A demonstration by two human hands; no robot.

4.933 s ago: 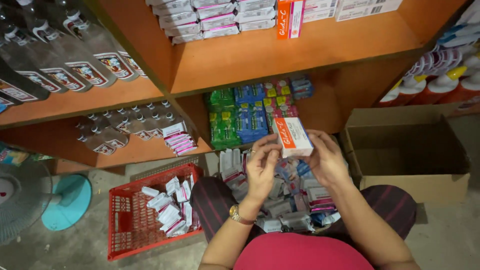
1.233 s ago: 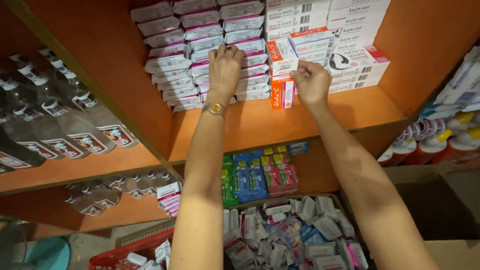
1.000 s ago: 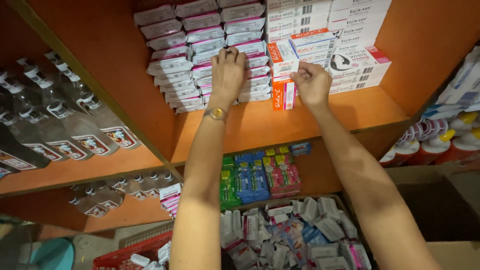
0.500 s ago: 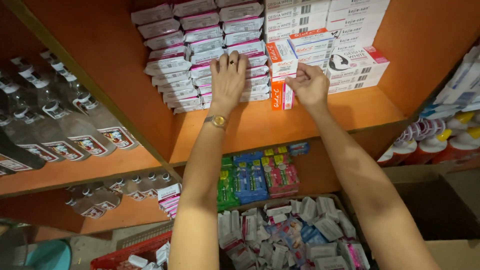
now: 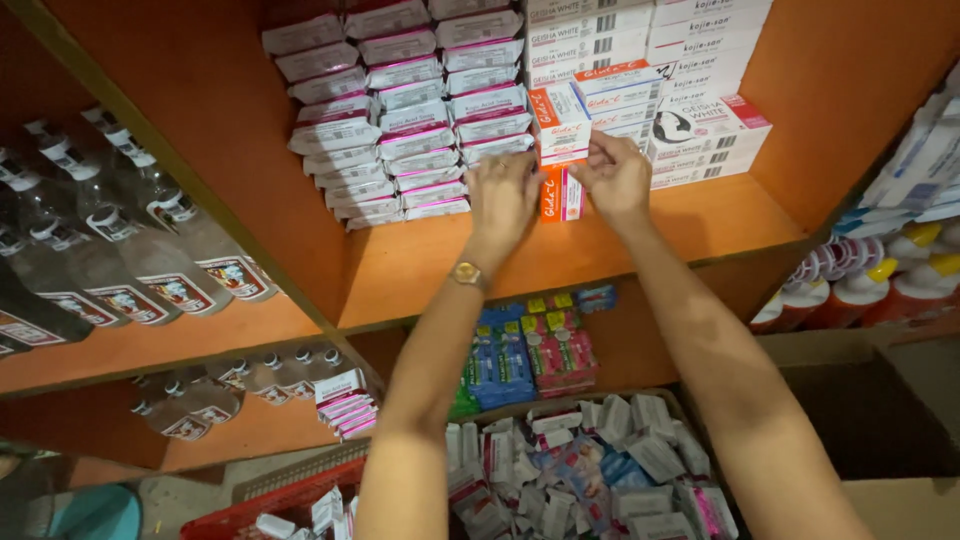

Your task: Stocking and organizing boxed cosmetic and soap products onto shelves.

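Both my arms reach up to an orange wooden shelf (image 5: pixel 700 215). A small orange-and-white box (image 5: pixel 562 193) stands upright on it, under a larger orange-and-white box (image 5: pixel 558 122). My left hand (image 5: pixel 503 195), with a gold watch on the wrist, presses against the small box's left side, next to the stacked pink-and-white packs (image 5: pixel 400 120). My right hand (image 5: pixel 615 178) holds the box's right side, its fingertips touching the white boxes (image 5: pixel 700 130) stacked above and behind. The small box is pinched between the two hands.
Clear bottles (image 5: pixel 150 240) lie on the left shelf. Green, blue and pink packets (image 5: pixel 530 350) sit on the shelf below. A box of loose small cartons (image 5: pixel 590 460) is under my arms, a red basket (image 5: pixel 290 505) lower left, an open cardboard box (image 5: pixel 870 420) and capped bottles (image 5: pixel 860 285) right.
My left hand has slid right from the pink packs to the small orange box. The right hand has stayed at the box, pushing it in under the stack.
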